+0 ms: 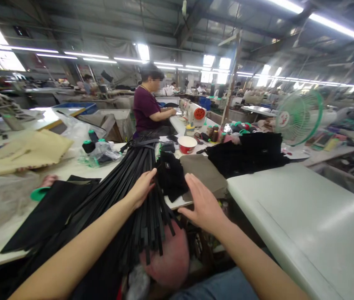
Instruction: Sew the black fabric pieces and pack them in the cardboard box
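Note:
A thick bundle of long black strips (127, 175) lies over the table, its cut ends hanging off the front edge. My left hand (143, 188) is on the right part of the bundle, fingers pressed together near a dark strip; what they grip is too small to make out. To the right, my right hand (202, 204) has its fingers spread and holds nothing, just in front of a grey-brown cloth (206, 173). Between the hands lies a folded black piece (172, 177) with a small label.
A red-and-white bowl (187, 144) and a stack of black fabric (248, 154) lie behind. A pale tabletop (308, 212) and green fan (300, 117) are at right. Black cloth (52, 208) lies left. A person (147, 104) sits at a sewing machine (194, 112).

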`<state>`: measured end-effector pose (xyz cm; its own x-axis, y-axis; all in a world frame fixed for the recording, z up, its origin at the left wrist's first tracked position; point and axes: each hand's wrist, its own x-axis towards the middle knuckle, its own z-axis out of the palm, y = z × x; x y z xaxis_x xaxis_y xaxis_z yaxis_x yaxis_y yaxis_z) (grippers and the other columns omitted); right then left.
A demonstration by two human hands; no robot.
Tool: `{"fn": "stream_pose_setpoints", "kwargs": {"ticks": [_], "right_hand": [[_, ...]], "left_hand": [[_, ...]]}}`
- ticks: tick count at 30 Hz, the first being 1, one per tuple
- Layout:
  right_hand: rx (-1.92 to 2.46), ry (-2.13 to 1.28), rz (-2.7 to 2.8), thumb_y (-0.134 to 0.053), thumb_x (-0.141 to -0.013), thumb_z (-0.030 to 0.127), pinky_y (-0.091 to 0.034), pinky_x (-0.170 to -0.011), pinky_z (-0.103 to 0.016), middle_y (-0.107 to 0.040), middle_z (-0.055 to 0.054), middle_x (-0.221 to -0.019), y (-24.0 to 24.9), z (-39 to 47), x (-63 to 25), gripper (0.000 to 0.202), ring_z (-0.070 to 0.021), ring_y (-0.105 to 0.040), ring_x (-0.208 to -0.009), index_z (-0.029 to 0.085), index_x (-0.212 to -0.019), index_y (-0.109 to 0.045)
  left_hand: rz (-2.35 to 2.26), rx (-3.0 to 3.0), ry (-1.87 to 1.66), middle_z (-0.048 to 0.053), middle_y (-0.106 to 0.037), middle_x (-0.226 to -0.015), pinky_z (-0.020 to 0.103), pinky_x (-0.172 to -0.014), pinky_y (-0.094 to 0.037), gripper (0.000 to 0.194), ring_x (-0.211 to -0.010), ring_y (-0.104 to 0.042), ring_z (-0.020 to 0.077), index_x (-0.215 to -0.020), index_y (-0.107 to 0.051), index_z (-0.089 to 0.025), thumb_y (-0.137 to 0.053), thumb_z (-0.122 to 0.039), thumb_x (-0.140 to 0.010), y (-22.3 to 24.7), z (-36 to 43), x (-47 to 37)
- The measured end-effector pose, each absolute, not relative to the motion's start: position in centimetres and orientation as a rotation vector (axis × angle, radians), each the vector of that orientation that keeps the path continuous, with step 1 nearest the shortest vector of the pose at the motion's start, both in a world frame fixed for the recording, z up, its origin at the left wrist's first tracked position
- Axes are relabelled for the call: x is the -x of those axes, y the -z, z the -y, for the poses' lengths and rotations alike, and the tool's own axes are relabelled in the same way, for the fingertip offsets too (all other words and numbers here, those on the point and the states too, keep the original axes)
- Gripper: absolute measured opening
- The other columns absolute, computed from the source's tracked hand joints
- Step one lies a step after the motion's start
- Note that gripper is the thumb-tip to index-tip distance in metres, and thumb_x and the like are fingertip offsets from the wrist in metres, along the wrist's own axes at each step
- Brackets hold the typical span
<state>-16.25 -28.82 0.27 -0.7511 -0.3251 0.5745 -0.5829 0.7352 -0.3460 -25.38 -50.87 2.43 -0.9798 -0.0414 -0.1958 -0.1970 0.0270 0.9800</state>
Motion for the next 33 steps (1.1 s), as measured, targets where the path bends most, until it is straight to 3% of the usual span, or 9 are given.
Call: {"fn": "stream_pose_setpoints", "kwargs": {"ticks": [2, 7, 11, 14, 16, 20, 25, 28, 33], "right_hand": [[-0.757, -0.749, 2.486, -0.088, -0.069, 0.03, -0.034, -0.12, -0.051, -0.034, -0.021, -0.159, -0.3, 31.1, 18.8, 0.111, -0.033, -0.029, -0.149, 0.013, -0.158, -0.023], [-0.691, -0.906, 2.561, -0.094, -0.056, 0.023, -0.032, -0.119, -0.056, -0.04, -0.023, -0.155, 1.7, 34.5, 22.3, 0.114, -0.0396, -0.034, -0.145, 0.012, -0.153, -0.036], [-0.541, -0.999, 2.533, -0.083, -0.067, 0.018, -0.034, -0.119, -0.052, -0.042, -0.019, -0.154, 3.5, 33.8, 23.3, 0.099, -0.0341, -0.037, -0.144, 0.016, -0.153, -0.034], [-0.346, -1.122, 2.506, -0.079, -0.072, 0.029, -0.041, -0.114, -0.053, -0.042, -0.018, -0.154, 4.5, 32.5, 23.9, 0.093, -0.0332, -0.042, -0.142, 0.018, -0.152, -0.032], [-0.24, -1.21, 2.504, -0.078, -0.073, 0.035, -0.049, -0.106, -0.051, -0.052, -0.018, -0.146, 5.1, 31.9, 24.3, 0.089, -0.0331, -0.054, -0.132, 0.018, -0.149, -0.036], [-0.129, -1.344, 2.496, -0.078, -0.072, 0.04, -0.055, -0.097, -0.046, -0.063, -0.014, -0.134, 5.9, 31.4, 24.9, 0.081, -0.0304, -0.066, -0.116, 0.021, -0.143, -0.046], [-0.094, -1.451, 2.457, -0.08, -0.068, 0.039, -0.05, -0.103, -0.046, -0.06, -0.013, -0.139, 5.6, 31.2, 25.0, 0.086, -0.0304, -0.062, -0.122, 0.022, -0.145, -0.046], [-0.103, -1.515, 2.426, -0.082, -0.066, 0.038, -0.049, -0.105, -0.045, -0.059, -0.012, -0.141, 5.3, 31.2, 25.1, 0.088, -0.0297, -0.06, -0.125, 0.022, -0.145, -0.046], [-0.076, -1.6, 2.384, -0.083, -0.064, 0.038, -0.05, -0.103, -0.047, -0.066, -0.012, -0.132, 4.7, 31.1, 25.1, 0.082, -0.0302, -0.064, -0.118, 0.02, -0.138, -0.054]], "left_hand": [[-1.911, 0.391, -2.177, 0.016, -0.065, -0.117, 0.033, -0.101, -0.046, 0.03, -0.113, -0.061, 0.0233, -0.105, -0.061, -0.014, -0.054, -0.041, -0.096, -2.2, 51.0, 25.4], [-1.644, 0.592, -2.189, 0.009, -0.06, -0.088, 0.028, -0.077, -0.053, 0.027, -0.08, -0.062, 0.0182, -0.096, -0.055, -0.012, -0.057, -0.039, -0.096, -2.3, 51.1, 27.5], [-1.507, 0.635, -2.161, 0.007, -0.058, -0.081, 0.024, -0.062, -0.052, 0.025, -0.068, -0.059, 0.0164, -0.099, -0.053, -0.012, -0.055, -0.036, -0.097, -2.7, 51.3, 29.1], [-1.431, 0.689, -2.141, 0.008, -0.056, -0.081, 0.021, -0.052, -0.05, 0.033, -0.062, -0.057, 0.0149, -0.112, -0.048, -0.009, -0.052, -0.039, -0.098, -2.6, 51.2, 30.2], [-1.384, 0.693, -2.13, 0.007, -0.054, -0.079, 0.019, -0.047, -0.047, 0.034, -0.057, -0.055, 0.0137, -0.11, -0.048, -0.01, -0.05, -0.042, -0.098, -2.3, 51.1, 30.9], [-1.328, 0.657, -2.112, 0.003, -0.05, -0.071, 0.016, -0.042, -0.044, 0.033, -0.052, -0.051, 0.0107, -0.089, -0.051, -0.015, -0.046, -0.046, -0.1, -1.6, 51.0, 32.0], [-1.323, 0.591, -1.979, -0.002, -0.039, -0.057, 0.011, -0.033, -0.023, 0.046, -0.041, -0.032, 0.0056, -0.07, -0.045, -0.016, -0.042, -0.051, -0.1, -1.6, 51.4, 32.9], [-1.383, 0.548, -1.907, -0.003, -0.035, -0.054, 0.012, -0.034, -0.018, 0.051, -0.041, -0.027, 0.0051, -0.065, -0.045, -0.016, -0.043, -0.054, -0.099, -1.5, 51.6, 33.2], [-1.614, 0.502, -1.911, 0.005, -0.056, -0.071, 0.019, -0.053, -0.041, 0.043, -0.062, -0.052, 0.0131, -0.072, -0.053, -0.015, -0.054, -0.052, -0.095, -1.1, 51.4, 33.2]]}}
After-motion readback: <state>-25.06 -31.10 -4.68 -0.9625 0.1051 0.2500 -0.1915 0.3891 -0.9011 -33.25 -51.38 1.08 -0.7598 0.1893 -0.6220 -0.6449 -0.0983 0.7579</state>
